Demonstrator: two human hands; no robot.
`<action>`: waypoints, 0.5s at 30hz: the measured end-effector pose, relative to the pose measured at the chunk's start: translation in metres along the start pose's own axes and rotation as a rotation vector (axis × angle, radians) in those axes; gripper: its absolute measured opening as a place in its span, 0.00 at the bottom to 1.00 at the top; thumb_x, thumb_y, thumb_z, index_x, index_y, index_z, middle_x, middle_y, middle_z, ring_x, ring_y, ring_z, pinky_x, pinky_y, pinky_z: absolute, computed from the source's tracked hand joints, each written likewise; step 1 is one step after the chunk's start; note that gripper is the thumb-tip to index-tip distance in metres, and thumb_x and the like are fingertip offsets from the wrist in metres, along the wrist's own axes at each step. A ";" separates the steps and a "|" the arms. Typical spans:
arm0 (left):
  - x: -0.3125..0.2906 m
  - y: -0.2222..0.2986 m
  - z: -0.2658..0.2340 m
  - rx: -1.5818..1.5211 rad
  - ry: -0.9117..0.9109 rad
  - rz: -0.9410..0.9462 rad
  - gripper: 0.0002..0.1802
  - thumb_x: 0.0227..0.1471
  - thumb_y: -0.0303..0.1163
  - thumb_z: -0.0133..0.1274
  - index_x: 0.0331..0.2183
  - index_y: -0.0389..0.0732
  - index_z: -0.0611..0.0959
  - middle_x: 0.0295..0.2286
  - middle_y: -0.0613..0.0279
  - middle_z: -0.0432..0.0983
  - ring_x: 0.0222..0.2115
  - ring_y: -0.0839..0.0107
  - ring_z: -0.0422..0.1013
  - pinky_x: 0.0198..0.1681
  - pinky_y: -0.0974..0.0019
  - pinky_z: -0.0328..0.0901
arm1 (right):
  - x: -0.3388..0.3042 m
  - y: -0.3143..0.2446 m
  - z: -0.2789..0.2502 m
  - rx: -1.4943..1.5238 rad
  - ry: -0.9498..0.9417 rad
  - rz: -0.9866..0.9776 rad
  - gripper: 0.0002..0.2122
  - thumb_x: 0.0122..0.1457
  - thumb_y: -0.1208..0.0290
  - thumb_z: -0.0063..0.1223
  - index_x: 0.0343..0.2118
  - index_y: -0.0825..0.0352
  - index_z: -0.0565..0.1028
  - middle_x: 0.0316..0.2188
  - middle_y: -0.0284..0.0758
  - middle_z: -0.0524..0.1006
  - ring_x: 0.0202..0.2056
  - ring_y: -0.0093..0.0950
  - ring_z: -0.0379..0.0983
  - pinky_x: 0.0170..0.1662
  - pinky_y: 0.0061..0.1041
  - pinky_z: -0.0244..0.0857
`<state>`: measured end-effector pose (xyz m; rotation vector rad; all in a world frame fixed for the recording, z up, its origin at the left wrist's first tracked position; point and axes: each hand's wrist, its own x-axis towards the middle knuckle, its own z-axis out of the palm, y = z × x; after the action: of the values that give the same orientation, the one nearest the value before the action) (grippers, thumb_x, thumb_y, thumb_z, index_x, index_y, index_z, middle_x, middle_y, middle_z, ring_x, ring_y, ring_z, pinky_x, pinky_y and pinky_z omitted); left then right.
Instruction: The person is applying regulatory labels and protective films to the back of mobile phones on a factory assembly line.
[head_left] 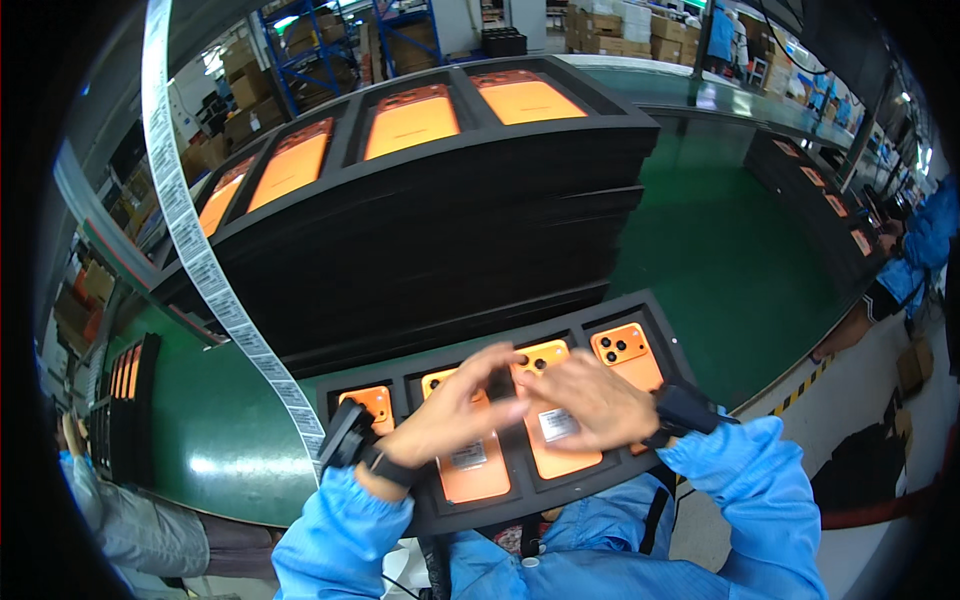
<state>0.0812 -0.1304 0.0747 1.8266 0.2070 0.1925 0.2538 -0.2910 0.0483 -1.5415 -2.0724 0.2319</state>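
A black foam tray [520,465] with a row of orange phones lies in front of me, camera ends away from me. My left hand [455,412] is over the second phone [480,485], thumb and fingers apart, with nothing seen between them. My right hand [590,402] hovers over the third phone [565,465], fingers stretched toward the left hand; they are slightly blurred. White printed labels show on both of these phones. The leftmost phone [375,405] and the rightmost phone [628,360] sit in their own slots, the rightmost partly behind my right hand.
Beyond the tray rises a tall stack of black trays [450,220], orange phone boxes or phones in the top one. A long strip of printed labels [205,265] hangs at left. More trays [125,390] stand along the green bench [700,240]. A co-worker [925,245] is at right.
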 end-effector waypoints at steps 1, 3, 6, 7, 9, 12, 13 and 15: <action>-0.025 0.020 -0.004 -0.178 -0.032 0.012 0.34 0.48 0.39 0.59 0.54 0.36 0.69 0.55 0.51 0.60 0.56 0.62 0.58 0.58 0.59 0.54 | -0.003 -0.012 -0.004 0.095 -0.112 0.018 0.37 0.46 0.58 0.59 0.59 0.67 0.58 0.41 0.43 0.72 0.45 0.39 0.69 0.50 0.37 0.58; -0.066 0.032 -0.027 0.013 0.092 0.171 0.37 0.45 0.39 0.61 0.55 0.37 0.67 0.57 0.52 0.57 0.58 0.61 0.56 0.59 0.57 0.52 | -0.009 -0.020 -0.011 0.149 -0.246 -0.090 0.29 0.49 0.57 0.58 0.53 0.68 0.68 0.35 0.40 0.76 0.41 0.38 0.73 0.47 0.35 0.63; -0.114 0.028 -0.056 0.259 0.786 0.266 0.42 0.44 0.34 0.60 0.58 0.39 0.61 0.59 0.54 0.54 0.60 0.60 0.52 0.61 0.54 0.49 | -0.001 -0.029 -0.021 0.487 -0.345 0.127 0.20 0.51 0.60 0.59 0.42 0.68 0.76 0.33 0.39 0.80 0.33 0.36 0.78 0.37 0.28 0.71; -0.125 0.020 -0.067 0.346 1.002 0.236 0.44 0.44 0.33 0.60 0.60 0.40 0.58 0.59 0.54 0.53 0.60 0.59 0.51 0.61 0.54 0.48 | 0.005 -0.032 -0.020 0.430 -0.239 0.105 0.16 0.51 0.63 0.58 0.39 0.69 0.78 0.32 0.39 0.79 0.34 0.35 0.77 0.38 0.29 0.70; -0.149 -0.009 -0.086 0.345 1.087 0.037 0.51 0.40 0.27 0.62 0.61 0.39 0.52 0.60 0.52 0.48 0.59 0.59 0.52 0.59 0.53 0.52 | 0.026 -0.035 -0.008 0.304 0.015 0.002 0.11 0.52 0.67 0.57 0.35 0.69 0.79 0.30 0.38 0.78 0.33 0.34 0.76 0.38 0.30 0.69; -0.174 -0.038 -0.086 -0.065 0.879 -0.147 0.39 0.44 0.27 0.61 0.56 0.35 0.62 0.50 0.53 0.65 0.46 0.69 0.66 0.48 0.66 0.63 | 0.068 -0.062 0.024 0.364 0.277 -0.123 0.08 0.51 0.72 0.57 0.33 0.68 0.78 0.30 0.37 0.76 0.35 0.34 0.72 0.38 0.31 0.66; -0.178 -0.042 -0.083 -0.174 0.811 -0.186 0.30 0.46 0.26 0.60 0.52 0.33 0.69 0.43 0.55 0.73 0.40 0.73 0.70 0.44 0.70 0.66 | 0.081 -0.074 0.036 0.406 0.313 -0.152 0.08 0.51 0.72 0.57 0.33 0.68 0.78 0.31 0.36 0.76 0.37 0.34 0.71 0.39 0.30 0.66; -0.188 -0.047 -0.081 -0.201 0.761 -0.341 0.11 0.50 0.26 0.57 0.37 0.34 0.78 0.30 0.64 0.78 0.30 0.79 0.72 0.38 0.75 0.66 | 0.100 -0.096 0.063 0.336 0.395 -0.195 0.08 0.50 0.72 0.58 0.33 0.67 0.78 0.33 0.34 0.74 0.39 0.33 0.69 0.41 0.29 0.65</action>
<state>-0.1221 -0.0881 0.0461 1.4179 0.9847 0.6373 0.1215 -0.2188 0.0702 -1.0781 -1.7498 0.1748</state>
